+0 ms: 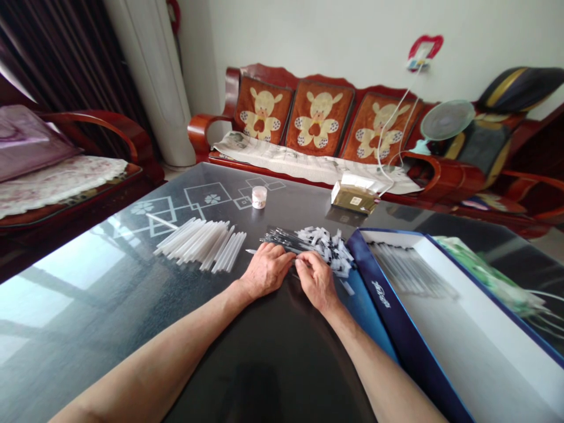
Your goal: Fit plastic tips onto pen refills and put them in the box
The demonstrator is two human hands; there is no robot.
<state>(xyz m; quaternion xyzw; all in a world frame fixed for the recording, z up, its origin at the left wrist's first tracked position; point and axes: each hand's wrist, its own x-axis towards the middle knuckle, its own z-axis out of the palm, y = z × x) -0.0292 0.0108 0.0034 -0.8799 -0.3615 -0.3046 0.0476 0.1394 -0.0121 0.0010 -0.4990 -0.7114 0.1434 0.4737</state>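
Note:
My left hand (265, 269) rests on the dark glass table (132, 305) with its fingers curled round a thin white pen tube whose tip sticks out to the left. My right hand (315, 278) is pinched against the other end of the same tube, fingertips meeting the left hand's. Just beyond the hands lie a bundle of dark pen refills (282, 239) and a heap of small white caps (328, 245). A row of several translucent white pen tubes (200, 242) lies to the left of my left hand.
A large open box with blue walls and a white inside (445, 305) sits at the right. A small white jar (259, 197) and a tissue box (353, 195) stand farther back. A red wooden sofa (317, 117) and a small fan (446, 120) lie behind the table.

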